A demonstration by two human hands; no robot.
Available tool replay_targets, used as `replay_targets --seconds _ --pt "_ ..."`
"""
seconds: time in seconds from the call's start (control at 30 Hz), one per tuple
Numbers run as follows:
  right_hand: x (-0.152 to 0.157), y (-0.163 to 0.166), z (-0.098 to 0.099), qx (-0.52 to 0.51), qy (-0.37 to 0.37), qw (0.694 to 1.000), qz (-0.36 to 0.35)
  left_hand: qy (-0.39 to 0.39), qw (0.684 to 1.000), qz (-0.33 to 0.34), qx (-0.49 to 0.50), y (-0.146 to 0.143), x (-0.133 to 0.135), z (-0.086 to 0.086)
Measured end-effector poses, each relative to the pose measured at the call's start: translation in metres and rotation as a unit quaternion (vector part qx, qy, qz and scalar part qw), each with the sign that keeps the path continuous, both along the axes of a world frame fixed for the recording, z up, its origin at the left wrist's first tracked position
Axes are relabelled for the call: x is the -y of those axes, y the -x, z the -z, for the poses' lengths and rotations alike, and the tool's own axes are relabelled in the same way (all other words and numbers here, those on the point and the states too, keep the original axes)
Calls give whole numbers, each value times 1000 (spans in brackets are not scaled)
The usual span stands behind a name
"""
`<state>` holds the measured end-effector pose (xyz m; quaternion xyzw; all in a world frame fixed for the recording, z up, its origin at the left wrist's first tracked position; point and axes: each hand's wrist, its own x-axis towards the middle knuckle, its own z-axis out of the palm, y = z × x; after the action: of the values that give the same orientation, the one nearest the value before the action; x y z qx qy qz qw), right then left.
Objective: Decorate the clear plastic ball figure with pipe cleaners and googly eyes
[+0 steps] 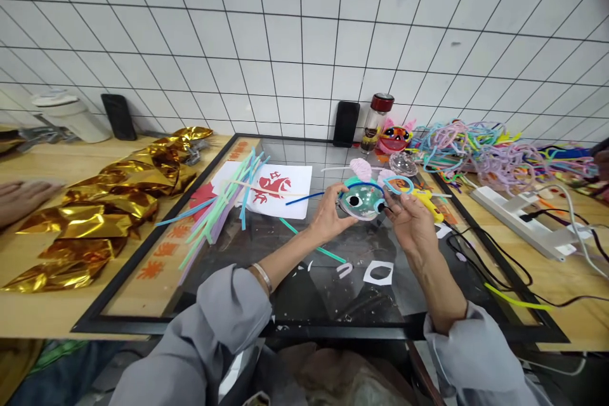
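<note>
A round clear plastic ball with teal lining, pink fuzzy ears and black-and-white eyes is held above the dark work surface. My left hand grips its left side, thumb below and fingers on top. Across the ball's top runs a dark blue pipe cleaner, its free end sticking out leftward past my left hand. On the right, my right hand is closed by the second eye, its fingertips at a looped light blue pipe cleaner. Exactly where the fingers pinch is partly hidden.
Behind my right hand lies a yellow glue gun. Pipe cleaners lie left on paper; a tangled heap is back right. A power strip, gold foil, a glass bottle and another person's hand surround the mat.
</note>
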<state>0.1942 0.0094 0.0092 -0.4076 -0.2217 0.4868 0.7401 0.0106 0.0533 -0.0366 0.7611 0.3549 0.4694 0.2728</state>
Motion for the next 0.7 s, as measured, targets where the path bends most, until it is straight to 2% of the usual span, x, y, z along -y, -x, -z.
replay_targets --seconds 0.17,0.3,0.5,0.7 --pt "-9 -6 -2 24 -12 999 -41 7 999 -27 36 -4 0 0" --pt "-18 -7 2 27 1 999 -42 -6 998 -34 43 -6 -1 0" --pt "-25 -6 9 22 32 999 -34 -66 997 -36 17 -5 1 -2" --pt "-25 -6 8 12 34 998 -47 -80 995 -44 -26 -4 3 -8"
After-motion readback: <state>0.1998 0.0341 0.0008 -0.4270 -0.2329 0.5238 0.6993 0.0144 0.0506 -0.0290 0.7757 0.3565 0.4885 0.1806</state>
